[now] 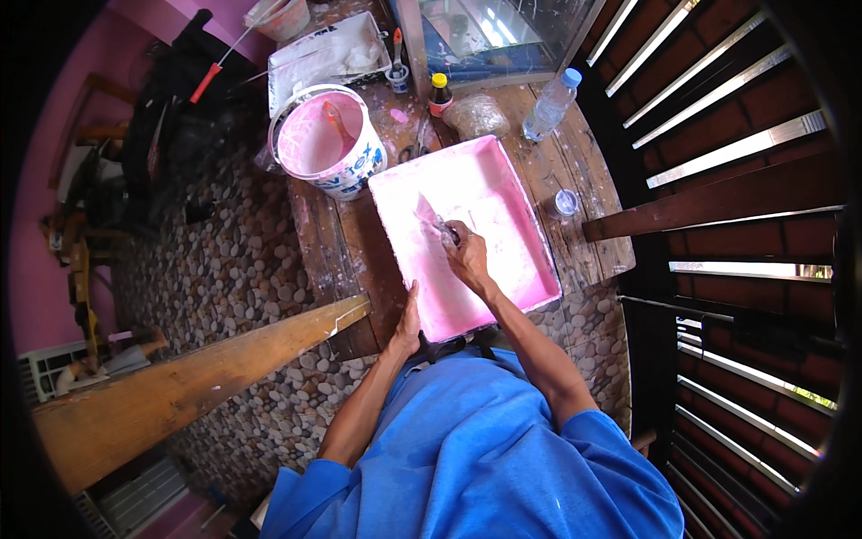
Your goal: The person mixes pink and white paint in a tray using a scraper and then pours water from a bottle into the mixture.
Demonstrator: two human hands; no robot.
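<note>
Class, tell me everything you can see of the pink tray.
The pink tray is rectangular, plastic-looking and low-walled, its inside smeared whitish pink. It lies askew, open side up, on the wooden table. The left hand rests against its left wall; the right hand holds a smeared tool over its floor, contact there unclear.

The bucket (355, 180) blocks the way just beside the far left corner of the tray (519, 193). A small bottle (440, 96) and bag (476, 118) obstruct its far side, a water bottle (546, 112) its far right corner. Bare worktop (593, 259) to the right leaves passage around a cup (565, 204). Leftward, a strip opens between bucket and beam (224, 366).
</note>
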